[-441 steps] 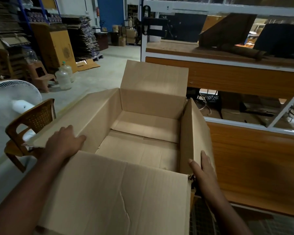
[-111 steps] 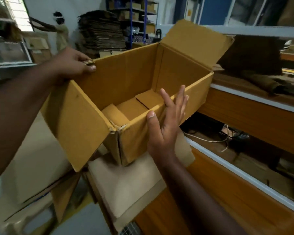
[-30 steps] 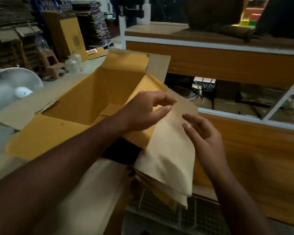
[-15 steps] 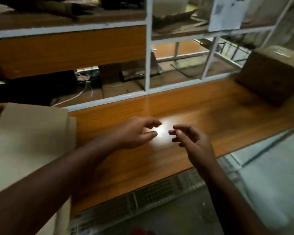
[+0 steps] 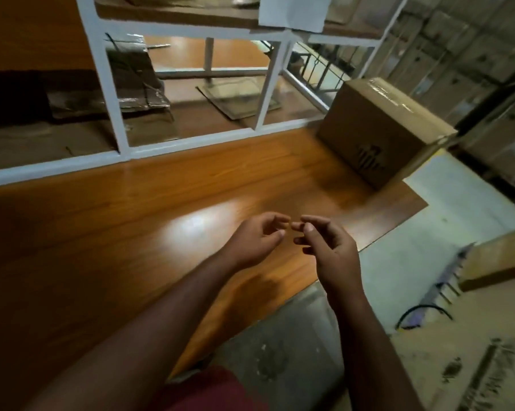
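Note:
My left hand and my right hand hover close together above the near edge of a glossy wooden worktop. Their fingers hang loosely curled and hold nothing, and the fingertips almost meet. A sealed, taped cardboard box stands on the worktop's far right corner, well beyond both hands. The open box that I handled earlier is out of view.
A white metal shelf frame rises behind the worktop, with flat cardboard pieces on the shelf behind it. A sheet of paper hangs from the upper rail. Concrete floor lies to the right, with another carton and a black cable.
My view has swung right, away from the open box and its flap. The sealed box now sits nearer the middle. Both hands stay empty and have come slightly closer together.

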The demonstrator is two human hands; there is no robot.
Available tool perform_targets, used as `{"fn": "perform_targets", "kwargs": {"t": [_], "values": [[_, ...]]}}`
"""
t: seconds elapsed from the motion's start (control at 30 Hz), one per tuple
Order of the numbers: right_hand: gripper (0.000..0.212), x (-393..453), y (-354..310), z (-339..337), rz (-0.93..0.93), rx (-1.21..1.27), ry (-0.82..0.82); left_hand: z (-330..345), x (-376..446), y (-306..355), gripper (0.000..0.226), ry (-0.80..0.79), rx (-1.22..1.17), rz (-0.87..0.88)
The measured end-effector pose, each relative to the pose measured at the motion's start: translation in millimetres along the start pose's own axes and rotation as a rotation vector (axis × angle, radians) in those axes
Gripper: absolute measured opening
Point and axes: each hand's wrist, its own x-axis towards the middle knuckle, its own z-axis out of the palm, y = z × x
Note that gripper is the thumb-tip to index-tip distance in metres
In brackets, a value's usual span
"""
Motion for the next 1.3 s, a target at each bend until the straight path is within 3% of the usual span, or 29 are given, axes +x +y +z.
{"fn": "perform_targets", "kwargs": {"t": [0.23, 0.43, 0.53, 0.67, 0.73, 0.87, 1.0, 1.07, 1.2, 1.3], "values": [[0.019, 87.3, 31.8, -41.5, 0.101, 0.017, 0.008, 30.0, 96.8, -2.8, 0.031, 0.03, -0.005, -0.118], [0.02, 166.1, 58.1, -112.1, 0.069, 0.091, 0.162, 85.6, 165.0, 12.0, 0.024, 0.089, -0.059, -0.137], [0.019, 220.7, 58.0, -158.4, -0.019, 0.087, 0.142, 124.8, 212.3, 35.7, 0.022, 0.162, -0.107, -0.125], [0.017, 304.2, 41.6, -226.9, -0.118, 0.019, -0.018, 172.9, 278.7, 93.4, 0.034, 0.241, -0.147, -0.116], [0.015, 344.1, 37.7, -257.6, -0.118, -0.049, 0.056, 188.4, 307.2, 123.0, 0.037, 0.254, -0.139, -0.109], [0.012, 413.6, 37.5, -297.5, -0.151, -0.12, 0.383, 211.9, 364.5, 163.2, 0.049, 0.29, 0.101, -0.032], [0.02, 450.6, 51.2, -325.2, -0.212, -0.146, 0.592, 243.1, 413.7, 179.5, 0.066, 0.086, 0.595, 0.075], [0.037, 470.9, 62.4, -340.5, -0.208, -0.132, 0.602, 254.0, 431.5, 177.9, 0.068, 0.032, 0.771, 0.108], [0.083, 502.4, 80.9, -368.1, 0.053, -0.037, 0.495, 253.8, 430.5, 159.3, 0.068, 0.047, 0.866, 0.131], [0.082, 504.0, 79.5, -361.2, 0.075, 0.066, 0.416, 239.9, 407.5, 139.5, 0.064, 0.145, 0.774, 0.19]]}}
